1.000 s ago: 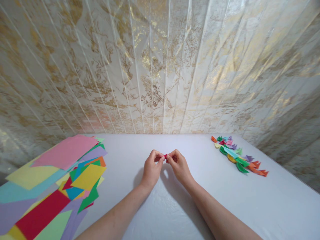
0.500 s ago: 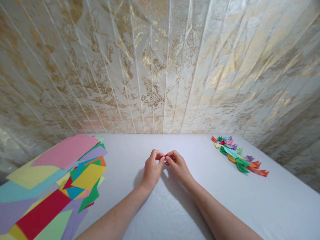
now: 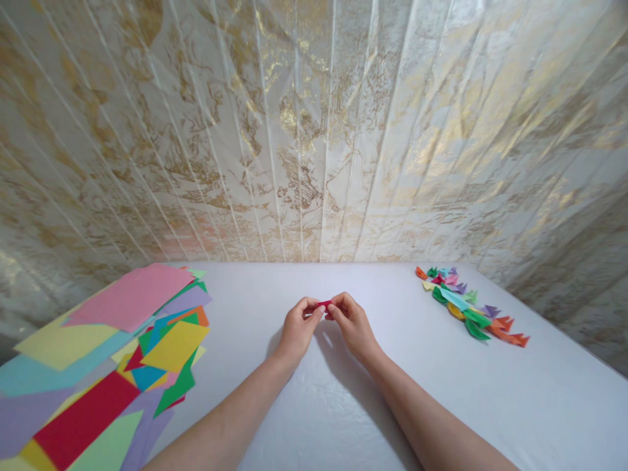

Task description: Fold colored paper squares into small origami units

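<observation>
Between my hands, above the middle of the white table [image 3: 314, 418], is a small red paper piece [image 3: 324, 304]. My left hand [image 3: 298, 327] pinches its left end between thumb and fingers. The right end is pinched by my right hand [image 3: 352, 325], whose fingertips nearly meet those of the left. Fingers cover most of the paper, so its folded shape cannot be made out.
Coloured sheets lie overlapping at the left, among them a pink sheet [image 3: 135, 297], a yellow piece [image 3: 176, 347] and a red sheet [image 3: 88, 418]. Several small folded paper shapes [image 3: 475, 318] form rows at the right. A gold-patterned curtain [image 3: 304, 131] hangs behind the table.
More of the red paper shows between my fingertips, which have moved slightly apart. Both hands stay in nearly the same place.
</observation>
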Available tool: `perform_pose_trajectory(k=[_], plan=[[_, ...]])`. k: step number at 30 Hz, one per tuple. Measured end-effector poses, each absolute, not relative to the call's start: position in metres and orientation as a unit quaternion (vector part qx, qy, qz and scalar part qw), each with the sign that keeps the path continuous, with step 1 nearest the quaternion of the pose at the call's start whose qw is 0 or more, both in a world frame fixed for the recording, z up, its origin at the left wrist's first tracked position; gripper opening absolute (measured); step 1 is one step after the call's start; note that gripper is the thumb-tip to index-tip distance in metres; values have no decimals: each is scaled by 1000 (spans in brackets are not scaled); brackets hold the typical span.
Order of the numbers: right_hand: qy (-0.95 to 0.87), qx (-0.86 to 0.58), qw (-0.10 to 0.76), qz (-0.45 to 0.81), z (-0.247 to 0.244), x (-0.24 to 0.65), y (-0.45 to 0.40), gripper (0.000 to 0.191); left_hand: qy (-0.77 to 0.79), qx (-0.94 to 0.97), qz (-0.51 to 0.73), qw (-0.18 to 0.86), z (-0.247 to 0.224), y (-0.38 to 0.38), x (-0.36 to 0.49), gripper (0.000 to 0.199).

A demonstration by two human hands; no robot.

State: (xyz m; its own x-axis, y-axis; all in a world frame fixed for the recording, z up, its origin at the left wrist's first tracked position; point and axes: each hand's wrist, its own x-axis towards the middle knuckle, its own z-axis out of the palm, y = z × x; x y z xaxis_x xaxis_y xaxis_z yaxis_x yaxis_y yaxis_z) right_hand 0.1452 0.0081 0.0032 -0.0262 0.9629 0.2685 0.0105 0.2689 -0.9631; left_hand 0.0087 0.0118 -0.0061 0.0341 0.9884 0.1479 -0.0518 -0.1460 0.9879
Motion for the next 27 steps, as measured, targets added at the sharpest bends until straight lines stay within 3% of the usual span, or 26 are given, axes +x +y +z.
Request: perform_pose_trajectory(k=[14,27], plan=[[-580,-427,547,428,4,145,6,23,422,481,555,531,2,7,10,14],[-573,-419,556,432,3,146,7,20,417,474,549,548,-1,8,10,21]])
